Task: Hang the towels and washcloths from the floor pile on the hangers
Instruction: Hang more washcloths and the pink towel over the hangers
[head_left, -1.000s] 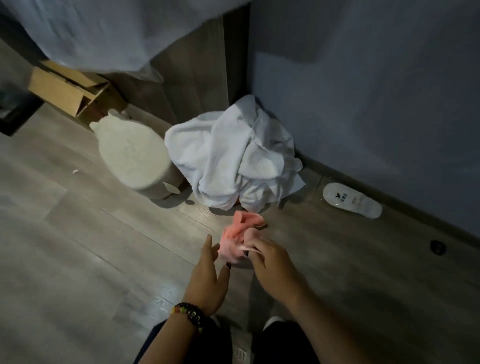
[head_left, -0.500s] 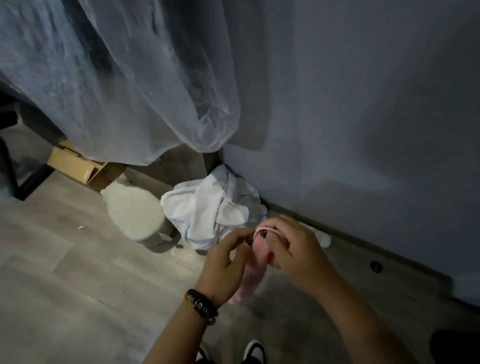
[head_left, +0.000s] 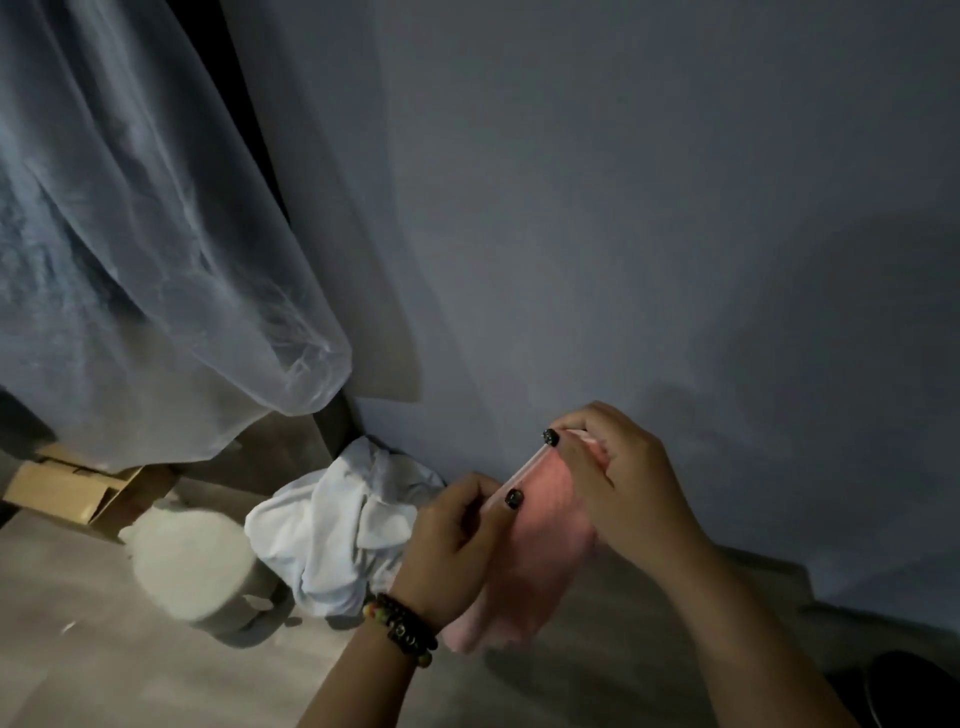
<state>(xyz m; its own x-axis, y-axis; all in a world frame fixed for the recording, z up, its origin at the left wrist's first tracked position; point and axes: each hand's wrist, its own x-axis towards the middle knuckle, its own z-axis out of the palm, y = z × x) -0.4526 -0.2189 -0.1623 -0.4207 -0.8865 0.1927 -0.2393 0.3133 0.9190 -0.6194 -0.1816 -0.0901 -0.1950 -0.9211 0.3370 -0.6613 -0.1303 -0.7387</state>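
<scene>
Towels (head_left: 332, 525), white and crumpled, lie heaped on the floor against the wall, bulky but soft. Smaller, the pink washcloth (head_left: 530, 561) hangs limp in the air before the wall; it looks light and floppy, best held by its top hem. Left hand (head_left: 457, 540) and right hand (head_left: 618, 483) each pinch that hem, fingers curled tight, stretching it between them

A pink washcloth (head_left: 535, 551) hangs lengthwise at lower centre of the frame, its top edge stretched taut. Left of it, crumpled white towels (head_left: 332, 525) lie heaped on the floor against the wall.
</scene>
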